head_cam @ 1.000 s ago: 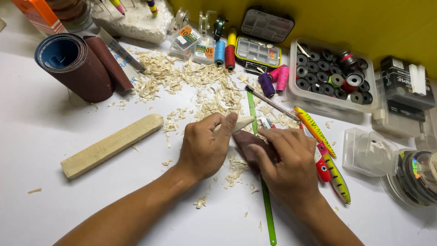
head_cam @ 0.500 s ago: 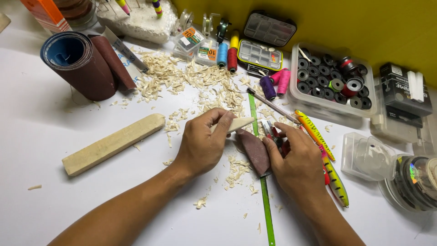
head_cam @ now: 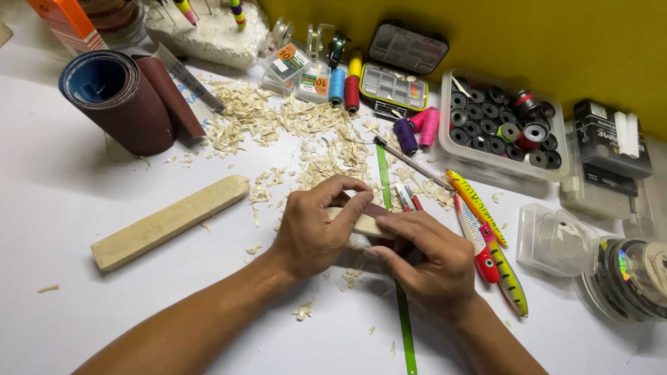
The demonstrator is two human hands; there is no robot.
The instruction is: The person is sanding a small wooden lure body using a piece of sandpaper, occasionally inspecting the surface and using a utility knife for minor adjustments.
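My left hand (head_cam: 316,226) grips a small pale carved wood piece (head_cam: 363,223) near the middle of the white table (head_cam: 62,208). My right hand (head_cam: 427,260) presses a folded brown piece of sandpaper (head_cam: 379,210) against that wood piece; most of the paper is hidden by my fingers. Both hands meet over a green ruler (head_cam: 401,312) lying on the table.
A long pale wood block (head_cam: 170,221) lies to the left. A roll of brown sandpaper (head_cam: 114,101) stands at the back left. Wood shavings (head_cam: 306,132) cover the middle. Painted fishing lures (head_cam: 490,246), a tray of spools (head_cam: 504,128) and clear boxes (head_cam: 556,239) sit to the right.
My hands have drawn closer together, and my right hand has slid the sandpaper up along the wood piece. The view has shifted slightly.
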